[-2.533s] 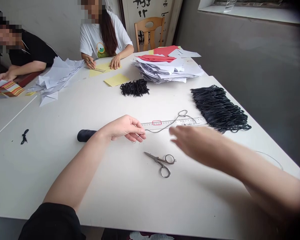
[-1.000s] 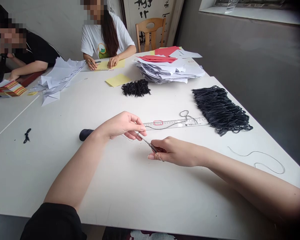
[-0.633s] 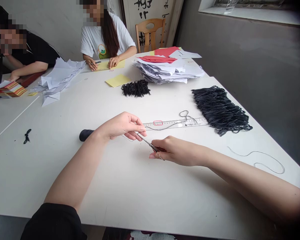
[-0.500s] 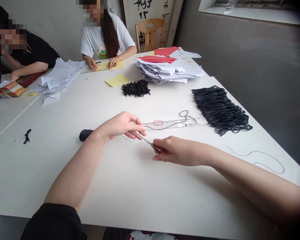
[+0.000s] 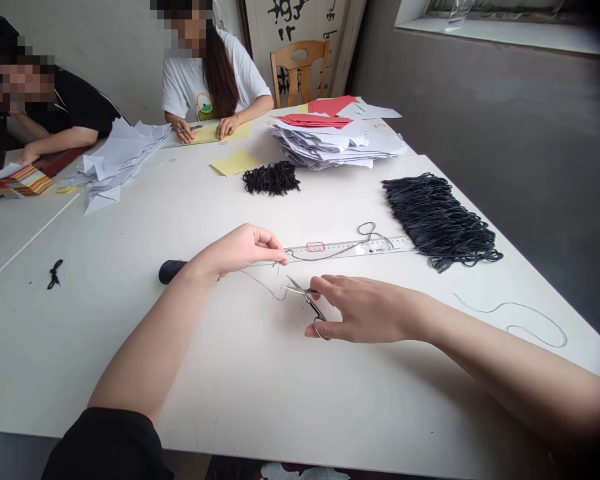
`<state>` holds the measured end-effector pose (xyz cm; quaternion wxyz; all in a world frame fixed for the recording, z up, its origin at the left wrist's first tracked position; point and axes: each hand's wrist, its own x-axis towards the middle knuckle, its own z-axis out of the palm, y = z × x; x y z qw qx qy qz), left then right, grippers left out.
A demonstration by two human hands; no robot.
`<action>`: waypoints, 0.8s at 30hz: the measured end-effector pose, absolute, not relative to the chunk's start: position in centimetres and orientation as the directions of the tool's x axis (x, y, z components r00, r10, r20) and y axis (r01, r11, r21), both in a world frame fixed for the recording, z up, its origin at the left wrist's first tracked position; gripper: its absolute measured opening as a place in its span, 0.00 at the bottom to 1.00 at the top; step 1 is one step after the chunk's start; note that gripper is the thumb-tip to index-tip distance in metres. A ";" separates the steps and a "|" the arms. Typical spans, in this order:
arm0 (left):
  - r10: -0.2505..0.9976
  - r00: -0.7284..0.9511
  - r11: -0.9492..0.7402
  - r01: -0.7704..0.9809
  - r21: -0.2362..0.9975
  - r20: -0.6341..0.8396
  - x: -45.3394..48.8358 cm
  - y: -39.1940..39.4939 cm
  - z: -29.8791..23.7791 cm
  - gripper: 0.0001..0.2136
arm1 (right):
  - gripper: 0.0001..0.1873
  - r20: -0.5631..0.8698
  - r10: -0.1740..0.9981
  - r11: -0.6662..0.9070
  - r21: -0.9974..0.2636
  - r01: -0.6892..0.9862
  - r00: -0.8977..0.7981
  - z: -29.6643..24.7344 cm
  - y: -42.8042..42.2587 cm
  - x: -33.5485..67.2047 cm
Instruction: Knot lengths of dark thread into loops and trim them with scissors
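The white surface (image 5: 330, 400) carries a bundle of black looped cords (image 5: 440, 220) on the right; a clear ruler (image 5: 336, 248) reaches it. The right hand (image 5: 360, 303) has its fingers spread partway, retaining the scissors (image 5: 307, 299), blades apart. The left hand (image 5: 247, 248) has thumb and forefinger pinched together on the dark cord (image 5: 316, 257), which crosses the ruler.
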<state>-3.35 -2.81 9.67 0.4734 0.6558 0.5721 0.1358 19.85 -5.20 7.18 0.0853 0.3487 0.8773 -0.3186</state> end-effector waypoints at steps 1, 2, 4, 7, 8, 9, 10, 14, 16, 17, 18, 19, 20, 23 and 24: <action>0.883 0.301 0.096 0.637 0.765 -0.361 -3.4 -2.8 9.7 0.11 | 0.22 -0.377 0.561 0.570 -0.469 0.675 -0.737 7.1 -5.3 19.8; 0.886 0.293 0.091 0.649 0.755 -0.358 -3.6 -2.8 9.6 0.12 | 0.18 -0.383 0.565 0.590 -0.433 0.682 -0.731 7.1 -5.3 19.7; 0.897 0.274 0.082 0.666 0.741 -0.346 -3.9 -2.6 9.5 0.13 | 0.13 -0.393 0.555 0.635 -0.370 0.679 -0.733 6.9 -5.5 19.4; 0.916 0.257 0.070 0.652 0.755 -0.307 -4.3 -2.5 9.4 0.15 | 0.11 -0.411 0.497 0.691 -0.346 0.635 -0.764 6.9 -5.9 19.1; 0.921 0.255 0.070 0.637 0.767 -0.296 -4.4 -2.4 9.4 0.15 | 0.11 -0.411 0.477 0.706 -0.348 0.617 -0.777 6.9 -6.1 19.1; 0.925 0.251 0.073 0.623 0.779 -0.287 -4.5 -2.4 9.5 0.15 | 0.11 -0.405 0.458 0.722 -0.349 0.597 -0.791 7.0 -6.3 19.1; 0.929 0.244 0.077 0.611 0.788 -0.280 -4.6 -2.4 9.6 0.16 | 0.10 -0.398 0.445 0.739 -0.343 0.580 -0.802 7.0 -6.4 19.1; 0.939 0.220 0.085 0.596 0.798 -0.264 -4.7 -2.6 10.2 0.15 | 0.14 -0.423 0.439 0.750 -0.313 0.583 -0.793 6.9 -6.7 19.3; 0.936 0.232 0.082 0.586 0.806 -0.263 -4.6 -2.7 10.4 0.14 | 0.15 -0.470 0.440 0.703 -0.350 0.619 -0.765 6.8 -6.6 19.4; 0.934 0.241 0.080 0.580 0.811 -0.264 -4.6 -2.7 10.5 0.14 | 0.16 -0.488 0.437 0.679 -0.372 0.633 -0.755 6.8 -6.5 19.4; 0.931 0.250 0.078 0.575 0.815 -0.266 -4.6 -2.8 10.5 0.14 | 0.16 -0.498 0.436 0.662 -0.387 0.642 -0.750 6.7 -6.4 19.5; 0.929 0.258 0.075 0.572 0.817 -0.266 -4.5 -2.8 10.6 0.14 | 0.15 -0.499 0.436 0.656 -0.394 0.644 -0.749 6.8 -6.3 19.5; 0.927 0.267 0.070 0.570 0.819 -0.265 -4.5 -2.8 10.7 0.14 | 0.13 -0.488 0.438 0.657 -0.399 0.639 -0.755 6.9 -6.2 19.5; 0.924 0.293 0.042 0.564 0.825 -0.247 -4.5 -3.0 11.0 0.13 | 0.06 -0.316 0.509 0.642 -0.480 0.597 -0.801 7.3 -5.8 19.5; 0.923 0.302 0.031 0.561 0.827 -0.239 -4.5 -3.1 11.1 0.13 | 0.05 -0.192 0.576 0.620 -0.531 0.578 -0.795 7.4 -5.6 19.5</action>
